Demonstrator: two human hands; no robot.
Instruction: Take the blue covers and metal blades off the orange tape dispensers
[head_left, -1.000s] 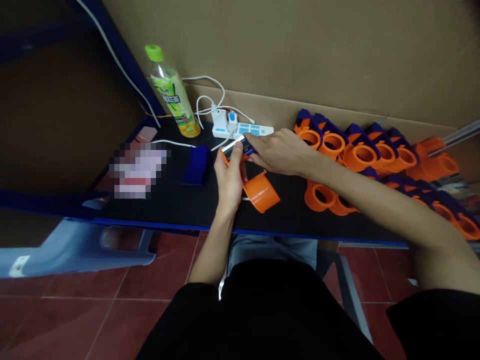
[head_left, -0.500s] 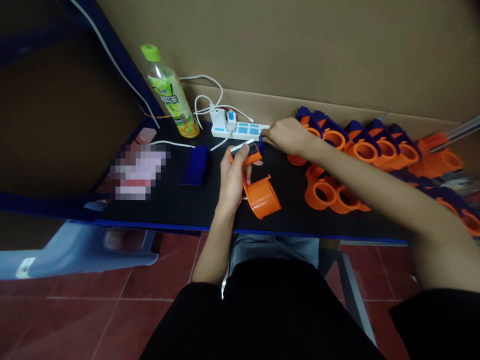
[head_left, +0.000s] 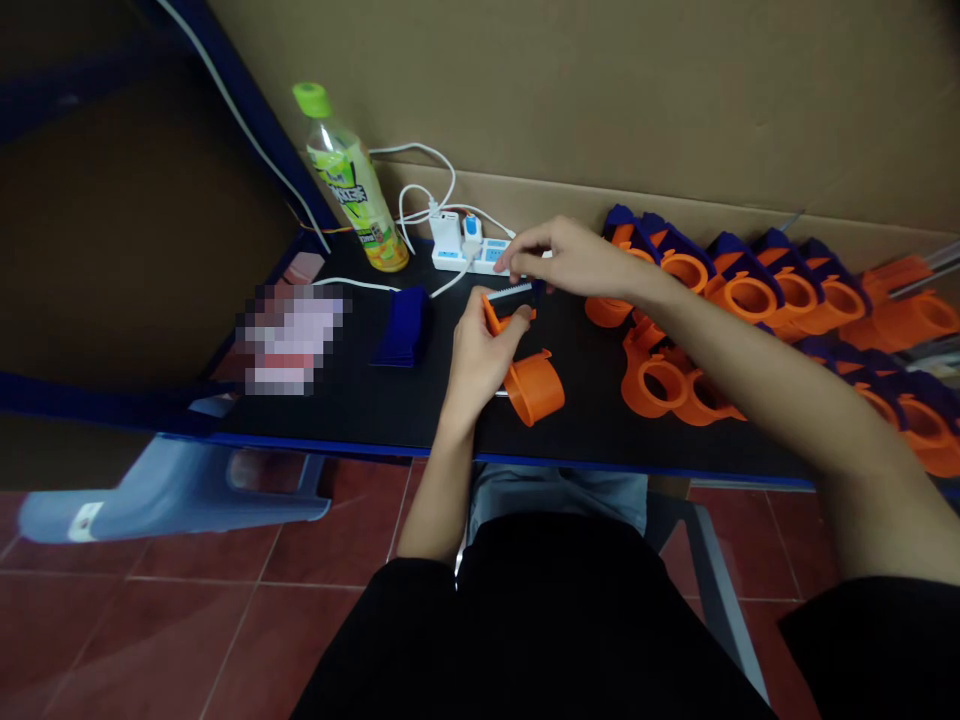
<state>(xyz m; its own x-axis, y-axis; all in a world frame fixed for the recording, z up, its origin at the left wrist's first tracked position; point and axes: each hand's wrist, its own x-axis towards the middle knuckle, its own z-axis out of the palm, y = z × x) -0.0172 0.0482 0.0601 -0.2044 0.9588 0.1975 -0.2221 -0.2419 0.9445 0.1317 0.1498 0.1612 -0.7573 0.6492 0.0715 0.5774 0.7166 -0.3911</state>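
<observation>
Left hand [head_left: 480, 350] closed around an orange part [head_left: 492, 316] with a white toothed strip [head_left: 511, 292] along its far side, mid-table. Right hand [head_left: 561, 258], fingers bent, at the strip's right end; cannot tell whether it grips anything. Orange ring [head_left: 537, 388] just on the near side of the left hand; join to the held part unclear. Dark blue stack [head_left: 401, 328] to the left; orange-and-blue assemblies [head_left: 742, 297] right.

Two hands [head_left: 480, 345] [head_left: 566, 260], one toothed strip [head_left: 511, 293], one bottle [head_left: 356, 195], one power strip [head_left: 450, 261]
</observation>
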